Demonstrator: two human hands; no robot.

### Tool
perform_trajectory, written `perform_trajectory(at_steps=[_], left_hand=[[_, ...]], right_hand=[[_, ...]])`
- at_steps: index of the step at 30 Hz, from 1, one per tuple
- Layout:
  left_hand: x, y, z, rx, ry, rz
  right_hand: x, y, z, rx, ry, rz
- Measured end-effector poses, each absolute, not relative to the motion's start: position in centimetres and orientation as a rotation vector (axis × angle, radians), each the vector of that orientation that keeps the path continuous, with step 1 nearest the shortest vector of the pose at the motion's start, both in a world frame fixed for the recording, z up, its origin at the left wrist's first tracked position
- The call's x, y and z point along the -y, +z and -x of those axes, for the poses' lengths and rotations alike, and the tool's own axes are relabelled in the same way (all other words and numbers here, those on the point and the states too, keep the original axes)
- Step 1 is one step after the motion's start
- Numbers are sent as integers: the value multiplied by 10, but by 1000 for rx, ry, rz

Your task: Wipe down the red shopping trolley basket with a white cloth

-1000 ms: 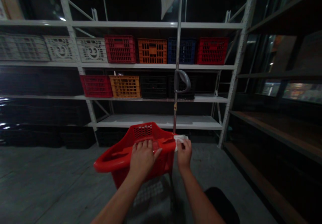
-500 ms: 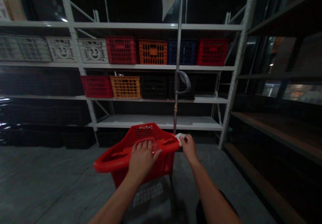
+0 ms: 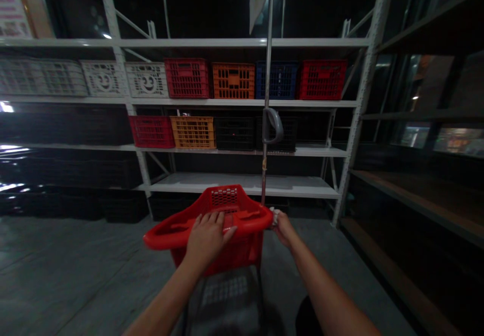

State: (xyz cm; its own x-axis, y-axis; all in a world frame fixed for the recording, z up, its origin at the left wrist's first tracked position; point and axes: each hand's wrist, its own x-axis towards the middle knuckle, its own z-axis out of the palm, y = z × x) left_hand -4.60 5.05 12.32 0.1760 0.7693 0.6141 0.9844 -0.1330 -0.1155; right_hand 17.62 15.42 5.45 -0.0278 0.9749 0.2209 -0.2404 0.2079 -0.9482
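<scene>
A small red plastic shopping cart [image 3: 223, 263] stands before me, its wide rounded handle facing my way. My left hand [image 3: 207, 235] grips the middle of that handle, fingers laid over the top and thumb out to the right. At the handle's right end, my right hand [image 3: 282, 225] pinches a white cloth or tissue [image 3: 275, 216] against the outer side of the red plastic. Part of the wipe is hidden by the fingers. A metal pole [image 3: 267, 79] with a grey loop handle [image 3: 277, 125] rises behind the cart's right side.
White metal shelving [image 3: 234, 103] spans the back, with a red crate [image 3: 188, 77], an orange crate [image 3: 233, 80], a blue crate [image 3: 277, 80] and white smiley crates [image 3: 146, 79]. Dark shelves [image 3: 416, 190] line the right. Grey concrete floor [image 3: 94, 275] lies around the cart.
My right hand and the wipe have moved slightly down and around the outside of the handle's right end. My left hand stays on the handle. The view has shifted a little.
</scene>
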Motion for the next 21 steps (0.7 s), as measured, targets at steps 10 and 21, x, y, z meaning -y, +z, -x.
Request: perform_trajectory(at_steps=[10,21], left_hand=[[-67,127,92,1581,-483,2133],[-51,130,53,1615,-744,1946]], right_hand=[[-111,76,-173,1406,859,745],[-124,153,-129,2575,440,528]])
